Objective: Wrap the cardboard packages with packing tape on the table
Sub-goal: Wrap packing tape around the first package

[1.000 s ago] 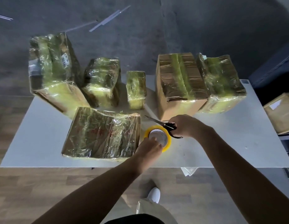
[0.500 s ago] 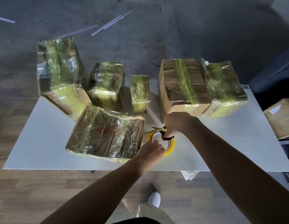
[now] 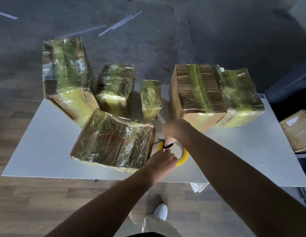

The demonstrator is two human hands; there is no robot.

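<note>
A flat cardboard package (image 3: 113,140) wrapped in glossy tape lies on the white table (image 3: 46,147), nearest me. Just right of it a yellow roll of packing tape (image 3: 182,156) lies flat. My left hand (image 3: 161,160) grips the roll's near edge, fingers curled over it. My right hand (image 3: 176,130) holds black-handled scissors (image 3: 166,145) above the roll, blades pointing left toward the package corner. Several more taped packages stand behind: a tall one (image 3: 66,74), a medium one (image 3: 114,86), a small one (image 3: 150,98), and two large ones (image 3: 196,93) (image 3: 237,94).
A brown box (image 3: 297,129) sits off the table's right edge. A dark cabinet (image 3: 292,88) stands beyond it. Wood floor lies below the table's near edge, with my white shoe (image 3: 160,211) and a scrap of paper (image 3: 199,187) there.
My right hand has swung the scissors from the roll's far right side to above the roll, blades now pointing left. My left hand stays on the roll. The view has tilted down.
</note>
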